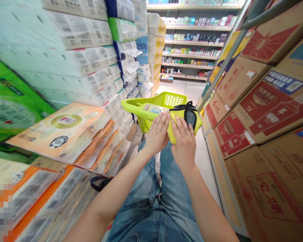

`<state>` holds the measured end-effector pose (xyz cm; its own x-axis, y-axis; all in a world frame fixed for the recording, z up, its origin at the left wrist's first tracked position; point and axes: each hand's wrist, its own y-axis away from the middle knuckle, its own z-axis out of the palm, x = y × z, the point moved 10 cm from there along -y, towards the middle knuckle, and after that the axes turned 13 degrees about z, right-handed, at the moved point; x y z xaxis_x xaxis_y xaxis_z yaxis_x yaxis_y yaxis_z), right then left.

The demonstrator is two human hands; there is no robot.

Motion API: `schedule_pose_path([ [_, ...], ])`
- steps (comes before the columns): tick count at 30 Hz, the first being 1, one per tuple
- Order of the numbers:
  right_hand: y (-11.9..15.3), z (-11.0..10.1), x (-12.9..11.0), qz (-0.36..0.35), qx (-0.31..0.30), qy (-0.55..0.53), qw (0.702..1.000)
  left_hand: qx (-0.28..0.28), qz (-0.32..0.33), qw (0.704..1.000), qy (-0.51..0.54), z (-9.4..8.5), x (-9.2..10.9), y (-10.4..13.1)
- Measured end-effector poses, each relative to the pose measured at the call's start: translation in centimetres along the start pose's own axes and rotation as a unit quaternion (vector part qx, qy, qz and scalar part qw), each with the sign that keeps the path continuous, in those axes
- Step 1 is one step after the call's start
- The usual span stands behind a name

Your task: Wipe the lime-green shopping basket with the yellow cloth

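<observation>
A yellow pouch (175,129) with a black drawcord and a dark grey patch is between my two hands, in front of the basket. My right hand (184,143) grips it from above, fingers curled over its front. Against its left side my left hand (158,132) is closed on the pouch edge, fingers close together and thumb hidden. My left fingertips are also near a clear label panel (154,109) on the rim of the lime-green shopping basket (131,105). The basket is beyond my hands, over my knees; its inside is mostly hidden.
Stacked tissue packs (91,80) rise on the left, with orange packs (73,131) jutting out near my left arm. Cardboard cartons (267,101) line the right, beside a metal rail (222,70). Shelves (192,43) of small boxed goods stand across the aisle's far end.
</observation>
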<state>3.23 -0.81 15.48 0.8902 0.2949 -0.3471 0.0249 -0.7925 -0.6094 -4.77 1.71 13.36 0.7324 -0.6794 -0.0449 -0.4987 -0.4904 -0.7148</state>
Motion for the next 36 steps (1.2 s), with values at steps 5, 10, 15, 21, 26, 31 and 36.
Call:
schedule_pose_path([
  [5,2.9,-1.2,3.2,0.023,0.017,-0.051,0.998,0.002,-0.003,1.000,-0.008,-0.1,0.0,0.0],
  [10,0.4,-3.1,10.1,0.134,0.075,-0.215,0.965,0.002,-0.003,1.000,-0.009,-0.1,0.1,-0.1],
  [15,-2.6,-1.6,14.4,0.220,0.050,-0.371,0.901,0.004,-0.006,1.000,-0.008,0.1,0.1,0.0],
  [21,1.1,-3.4,8.5,0.141,0.133,-0.196,0.961,0.007,-0.012,1.000,-0.012,0.1,0.1,0.0],
  [26,1.9,-1.0,2.6,0.061,0.091,-0.066,0.992,0.008,-0.010,1.000,-0.001,0.2,0.0,0.1],
  [31,0.2,1.1,0.1,0.044,0.052,-0.021,0.997,0.008,-0.008,1.000,0.008,0.1,-0.1,0.1],
  [36,1.9,0.1,1.3,0.000,0.035,-0.027,0.999,0.001,-0.003,1.000,0.000,-0.1,0.0,0.0],
])
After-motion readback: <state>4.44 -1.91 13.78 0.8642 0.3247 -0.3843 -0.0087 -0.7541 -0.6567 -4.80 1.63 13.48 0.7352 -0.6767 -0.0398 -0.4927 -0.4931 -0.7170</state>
